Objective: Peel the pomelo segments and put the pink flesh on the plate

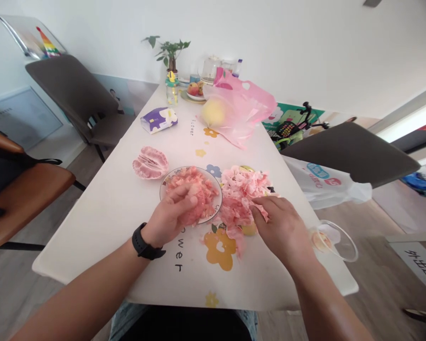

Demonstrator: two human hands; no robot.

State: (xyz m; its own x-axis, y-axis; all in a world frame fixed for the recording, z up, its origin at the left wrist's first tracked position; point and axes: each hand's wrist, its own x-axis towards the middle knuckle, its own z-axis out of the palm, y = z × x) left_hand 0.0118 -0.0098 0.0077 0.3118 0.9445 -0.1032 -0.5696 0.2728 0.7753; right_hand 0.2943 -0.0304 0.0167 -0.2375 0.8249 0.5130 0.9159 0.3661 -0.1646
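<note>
My left hand (173,210), with a black watch (144,241) on its wrist, rests in a white plate (162,192) heaped with torn pink pomelo flesh (199,187), its fingers closed on some of that flesh. My right hand (279,227) pinches a strip of pink pomelo membrane (259,208) at the edge of a loose pile of membrane (243,187). Yellow rind (249,229) shows beneath that pile. Left of the plate lies a half-opened pomelo segment mass (150,163). A whole yellow pomelo (213,112) sits in a pink plastic bag (244,106).
The long white flower-print table (102,227) holds a tissue pack (159,119), a fruit plate (195,91), a glass kettle (210,69) and a potted plant (169,54). A glass dish (333,241) sits at the right edge. Chairs stand along both sides.
</note>
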